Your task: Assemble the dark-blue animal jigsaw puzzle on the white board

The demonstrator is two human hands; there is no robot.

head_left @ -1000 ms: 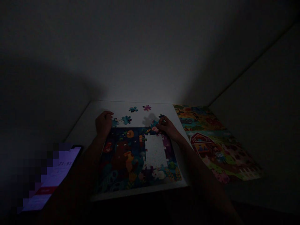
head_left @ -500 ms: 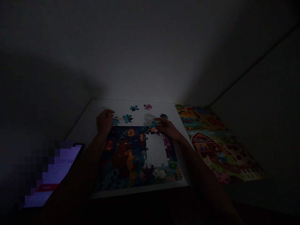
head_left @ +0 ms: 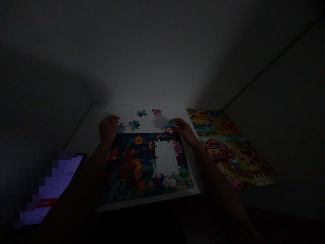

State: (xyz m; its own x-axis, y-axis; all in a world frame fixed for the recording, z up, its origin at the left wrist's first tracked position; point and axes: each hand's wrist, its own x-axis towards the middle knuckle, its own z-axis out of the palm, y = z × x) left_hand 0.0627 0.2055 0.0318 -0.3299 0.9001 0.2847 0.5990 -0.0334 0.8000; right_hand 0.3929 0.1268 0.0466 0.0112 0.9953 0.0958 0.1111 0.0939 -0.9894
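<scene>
A dark, colourful jigsaw puzzle [head_left: 132, 169] lies on a white board [head_left: 152, 200], with a white rectangular gap [head_left: 166, 157] in its right part. My right hand [head_left: 182, 130] sits just past the puzzle's far right corner, its fingers pinching a teal and pink puzzle piece [head_left: 169, 127]. My left hand [head_left: 108, 128] rests curled at the puzzle's far left corner, touching a teal loose piece [head_left: 121, 127]. Another teal piece [head_left: 133, 124] lies beside it. Further back are a teal piece [head_left: 141, 113] and a purple piece [head_left: 156, 111].
A finished farm puzzle [head_left: 225, 145] with a red barn lies to the right. A lit phone [head_left: 50, 189] lies at the lower left. The room is very dark; grey walls rise behind the board.
My right hand has lifted the teal and pink piece away from the puzzle's top edge, back toward the far side. The view has shifted slightly. My left hand stays put.
</scene>
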